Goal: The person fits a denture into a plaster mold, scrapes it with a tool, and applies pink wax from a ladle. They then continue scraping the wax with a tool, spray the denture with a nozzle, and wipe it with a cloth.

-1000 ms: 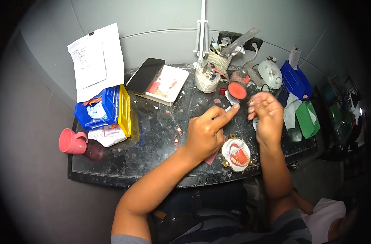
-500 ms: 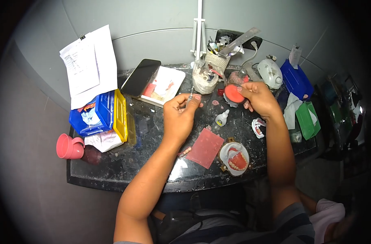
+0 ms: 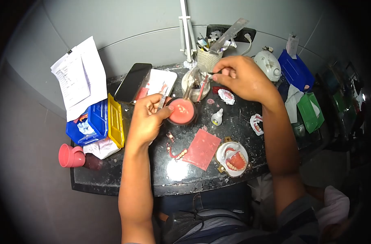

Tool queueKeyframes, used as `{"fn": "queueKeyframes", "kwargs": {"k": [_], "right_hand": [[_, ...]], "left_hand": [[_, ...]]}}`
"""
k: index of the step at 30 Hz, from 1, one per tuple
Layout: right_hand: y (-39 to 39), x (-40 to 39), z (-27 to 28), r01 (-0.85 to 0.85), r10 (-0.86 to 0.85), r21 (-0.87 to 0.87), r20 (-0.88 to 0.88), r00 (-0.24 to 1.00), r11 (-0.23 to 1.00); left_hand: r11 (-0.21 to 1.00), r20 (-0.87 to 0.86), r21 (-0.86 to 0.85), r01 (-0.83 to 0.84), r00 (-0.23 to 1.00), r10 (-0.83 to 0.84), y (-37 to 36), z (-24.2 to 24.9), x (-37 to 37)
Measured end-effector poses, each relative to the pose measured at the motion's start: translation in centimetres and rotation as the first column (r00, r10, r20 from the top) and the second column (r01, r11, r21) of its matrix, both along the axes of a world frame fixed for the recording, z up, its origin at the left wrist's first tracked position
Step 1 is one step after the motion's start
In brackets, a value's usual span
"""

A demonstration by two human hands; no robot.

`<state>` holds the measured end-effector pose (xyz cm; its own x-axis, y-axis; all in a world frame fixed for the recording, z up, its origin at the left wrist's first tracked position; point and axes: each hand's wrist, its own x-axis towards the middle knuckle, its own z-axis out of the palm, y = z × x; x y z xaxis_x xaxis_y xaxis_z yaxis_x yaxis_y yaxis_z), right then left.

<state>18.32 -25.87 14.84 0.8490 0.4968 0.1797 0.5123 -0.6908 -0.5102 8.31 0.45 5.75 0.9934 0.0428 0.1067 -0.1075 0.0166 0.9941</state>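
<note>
My left hand (image 3: 149,118) is closed on a round dish of pink wax (image 3: 181,111), thumb on its rim. A thin metal tool (image 3: 162,101) also sticks up between its fingers. Just past the dish stands a cloudy, plaster-stained container (image 3: 185,86) with a red-handled tool (image 3: 202,90) in it. My right hand (image 3: 242,77) is pinched at that container's right side; a small dark tip shows at its fingers, and I cannot tell what it belongs to. Below it sit a dental model (image 3: 226,96) with pink gums and a small white dropper bottle (image 3: 217,118).
Nearer me lie a pink wax sheet (image 3: 202,149), a row of denture teeth (image 3: 178,155) and a mounted plaster model (image 3: 232,159). A phone (image 3: 133,81), stacked bins (image 3: 115,122) and a pink mug (image 3: 71,156) are left. A tool cup (image 3: 210,59) stands behind; a green bin (image 3: 310,112) is right.
The wax dish has passed from my right hand to my left, which has moved left and nearer. My right hand has gone up and left to the cloudy container. The view has shifted slightly.
</note>
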Motion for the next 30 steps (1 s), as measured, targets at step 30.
{"fn": "queueKeyframes", "kwargs": {"k": [30], "right_hand": [[-0.8,-3.2,-2.8,-0.495,0.502,-0.084,0.136,0.854,0.865]], "left_hand": [[0.973,-0.181,-0.159,0.168,0.964,-0.196,1.8,4.4,-5.0]]}}
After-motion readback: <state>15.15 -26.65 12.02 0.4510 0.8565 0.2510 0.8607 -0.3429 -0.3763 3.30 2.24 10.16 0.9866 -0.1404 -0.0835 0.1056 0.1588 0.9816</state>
